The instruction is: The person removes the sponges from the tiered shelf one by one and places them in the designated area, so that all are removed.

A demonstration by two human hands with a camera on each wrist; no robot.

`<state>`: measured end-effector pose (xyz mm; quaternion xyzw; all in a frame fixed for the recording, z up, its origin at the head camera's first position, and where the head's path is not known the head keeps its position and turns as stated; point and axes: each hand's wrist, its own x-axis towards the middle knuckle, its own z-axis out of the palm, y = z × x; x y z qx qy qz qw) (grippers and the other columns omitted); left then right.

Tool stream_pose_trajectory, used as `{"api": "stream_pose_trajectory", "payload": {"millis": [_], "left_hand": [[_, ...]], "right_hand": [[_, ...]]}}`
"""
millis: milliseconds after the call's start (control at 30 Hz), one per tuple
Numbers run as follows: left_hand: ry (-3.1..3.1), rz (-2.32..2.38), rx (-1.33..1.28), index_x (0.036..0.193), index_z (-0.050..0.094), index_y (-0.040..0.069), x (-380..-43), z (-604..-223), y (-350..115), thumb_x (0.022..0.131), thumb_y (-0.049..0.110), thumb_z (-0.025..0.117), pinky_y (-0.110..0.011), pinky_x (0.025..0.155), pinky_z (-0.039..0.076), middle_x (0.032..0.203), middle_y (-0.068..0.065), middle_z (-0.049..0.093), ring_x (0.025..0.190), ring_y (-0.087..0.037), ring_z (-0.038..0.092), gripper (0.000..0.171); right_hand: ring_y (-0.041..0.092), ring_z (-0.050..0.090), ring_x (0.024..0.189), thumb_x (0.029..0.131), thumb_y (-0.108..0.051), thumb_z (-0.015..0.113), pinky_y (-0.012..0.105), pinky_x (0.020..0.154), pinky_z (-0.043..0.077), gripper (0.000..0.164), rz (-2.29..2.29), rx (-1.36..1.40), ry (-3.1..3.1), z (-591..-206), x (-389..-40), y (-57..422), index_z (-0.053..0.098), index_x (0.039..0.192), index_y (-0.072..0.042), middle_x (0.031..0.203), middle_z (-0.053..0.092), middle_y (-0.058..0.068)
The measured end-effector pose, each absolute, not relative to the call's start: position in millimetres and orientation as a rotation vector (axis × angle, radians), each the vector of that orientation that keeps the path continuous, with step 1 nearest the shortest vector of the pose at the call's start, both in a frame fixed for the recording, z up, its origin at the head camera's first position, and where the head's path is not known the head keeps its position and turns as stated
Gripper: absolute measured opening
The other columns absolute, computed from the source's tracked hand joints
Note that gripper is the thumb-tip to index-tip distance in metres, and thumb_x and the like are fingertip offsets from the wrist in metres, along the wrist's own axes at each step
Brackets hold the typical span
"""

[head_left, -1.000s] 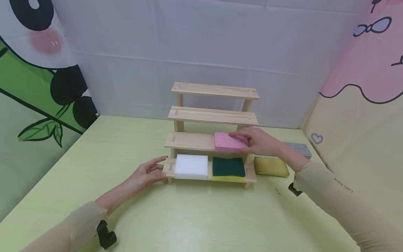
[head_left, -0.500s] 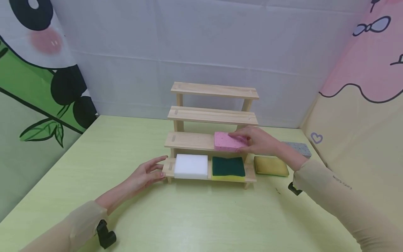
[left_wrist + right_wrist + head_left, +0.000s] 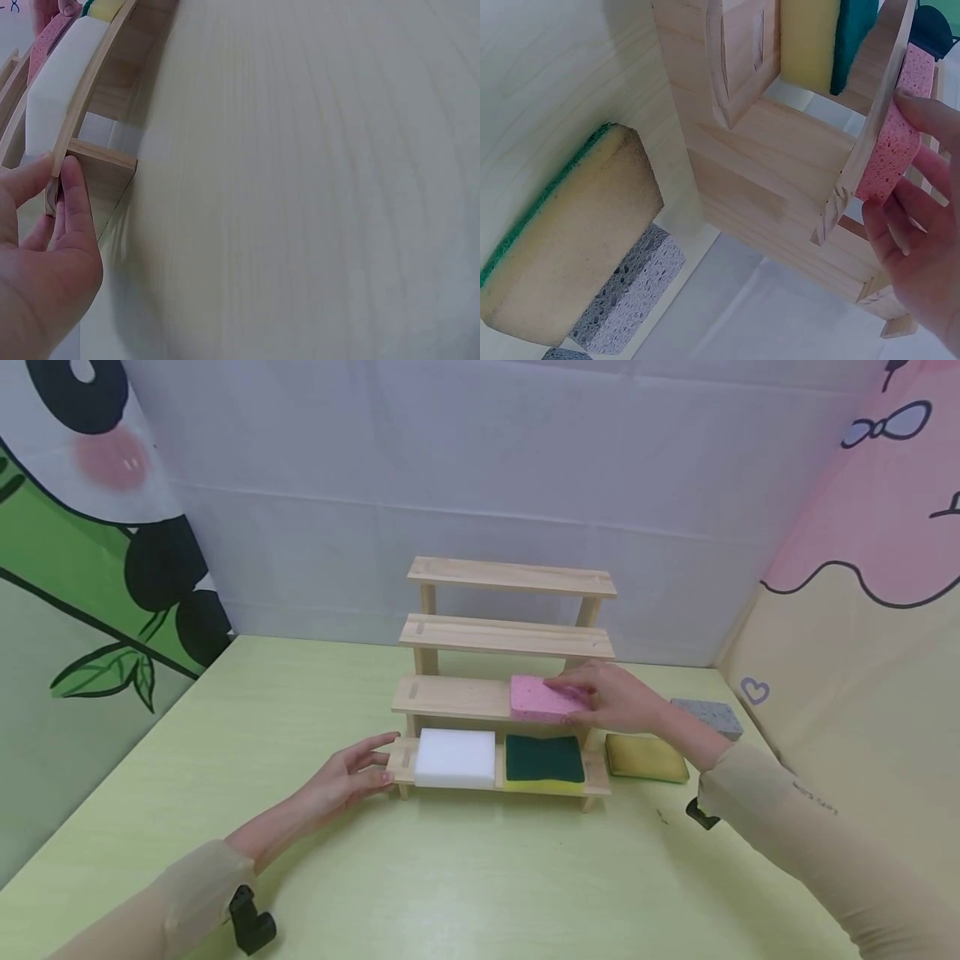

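Note:
A pink sponge (image 3: 536,697) lies flat at the right end of the second step of a four-step wooden display rack (image 3: 450,693). My right hand (image 3: 622,700) grips the sponge's right end, thumb on the near edge; the right wrist view shows the fingers curled around that pink block (image 3: 891,161). At the rack's lower left, my left hand (image 3: 348,775) pinches the end of the bottom board, thumb on one face and fingers on the other in the left wrist view. On that bottom step sit a white sponge (image 3: 455,758) and a yellow sponge with a dark green scouring face (image 3: 544,758).
Right of the rack, a tan-yellow sponge (image 3: 645,757) with a green layer lies on the pale table (image 3: 480,877). Behind it is a speckled grey sponge (image 3: 712,717), partly hidden by my right wrist. A white cloth wall (image 3: 480,468) rises behind the rack.

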<state>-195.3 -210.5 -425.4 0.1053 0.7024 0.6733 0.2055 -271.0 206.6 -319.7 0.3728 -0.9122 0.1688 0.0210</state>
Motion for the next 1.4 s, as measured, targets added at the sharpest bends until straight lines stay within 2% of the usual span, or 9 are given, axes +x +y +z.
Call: {"api": "stream_pose_trajectory", "payload": {"millis": [267, 367, 533, 667, 900, 1033, 1267, 1400], "left_hand": [[1.974, 1.865, 0.282, 0.157, 0.021, 0.007, -199, -430, -211, 0.096, 0.012, 0.063, -0.022, 0.092, 0.055, 0.127, -0.008, 0.057, 0.105, -0.007, 0.064, 0.074], [1.982, 1.861, 0.285, 0.157, 0.021, 0.007, -199, -430, -210, 0.096, 0.012, 0.062, -0.022, 0.092, 0.055, 0.131, -0.014, 0.055, 0.106, -0.007, 0.064, 0.074], [1.981, 1.865, 0.301, 0.157, 0.021, 0.006, -199, -430, -210, 0.097, 0.011, 0.062, -0.022, 0.092, 0.055, 0.129, -0.013, 0.055, 0.106, -0.007, 0.064, 0.073], [1.977, 1.868, 0.299, 0.157, 0.021, 0.006, -200, -431, -211, 0.097, 0.010, 0.061, -0.021, 0.092, 0.055, 0.126, -0.008, 0.056, 0.105, -0.007, 0.064, 0.073], [1.981, 1.863, 0.300, 0.157, 0.020, 0.006, -200, -431, -212, 0.097, 0.011, 0.061, -0.021, 0.092, 0.055, 0.129, -0.011, 0.056, 0.105, -0.007, 0.064, 0.073], [1.982, 1.864, 0.307, 0.157, 0.020, 0.006, -199, -431, -212, 0.097, 0.011, 0.061, -0.021, 0.092, 0.055, 0.129, -0.013, 0.055, 0.105, -0.007, 0.064, 0.073], [1.977, 1.864, 0.286, 0.157, 0.021, 0.007, -200, -432, -212, 0.096, 0.012, 0.063, -0.022, 0.093, 0.055, 0.132, -0.015, 0.054, 0.107, -0.007, 0.064, 0.074], [1.976, 1.857, 0.258, 0.157, 0.022, 0.010, -200, -432, -212, 0.096, 0.013, 0.064, -0.022, 0.095, 0.055, 0.137, -0.018, 0.050, 0.109, -0.007, 0.063, 0.075]], "right_hand": [[0.028, 0.060, 0.118, 0.084, -0.021, 0.079, 0.050, 0.099, 0.050, 0.052, 0.543, 1.179, -2.767, -318, -268, 210, 0.064, 0.133, -0.014, 0.129, 0.067, 0.008], [0.026, 0.058, 0.118, 0.084, -0.024, 0.079, 0.045, 0.096, 0.051, 0.053, 0.577, 1.149, -2.779, -315, -265, 215, 0.063, 0.134, -0.018, 0.132, 0.065, 0.006], [0.021, 0.056, 0.115, 0.083, -0.030, 0.080, 0.038, 0.088, 0.047, 0.056, 0.650, 1.101, -2.790, -309, -262, 226, 0.062, 0.135, -0.022, 0.135, 0.064, 0.002], [0.020, 0.055, 0.114, 0.084, -0.026, 0.079, 0.041, 0.091, 0.047, 0.057, 0.682, 1.067, -2.797, -301, -258, 237, 0.060, 0.137, -0.023, 0.136, 0.063, 0.001], [0.027, 0.054, 0.123, 0.083, -0.018, 0.080, 0.052, 0.099, 0.046, 0.058, 0.683, 1.067, -2.727, -290, -254, 258, 0.059, 0.138, -0.018, 0.137, 0.062, 0.007], [0.027, 0.054, 0.122, 0.082, -0.017, 0.080, 0.052, 0.098, 0.045, 0.060, 0.670, 1.061, -2.686, -286, -254, 269, 0.059, 0.138, -0.017, 0.137, 0.062, 0.009], [0.013, 0.045, 0.115, 0.080, -0.012, 0.081, 0.044, 0.091, 0.041, 0.063, 0.707, 0.999, -2.686, -279, -250, 287, 0.058, 0.138, -0.019, 0.137, 0.061, 0.007], [0.016, 0.041, 0.118, 0.079, -0.012, 0.081, 0.048, 0.090, 0.041, 0.063, 0.710, 0.921, -2.725, -271, -245, 296, 0.059, 0.138, -0.020, 0.138, 0.060, 0.007]]}}
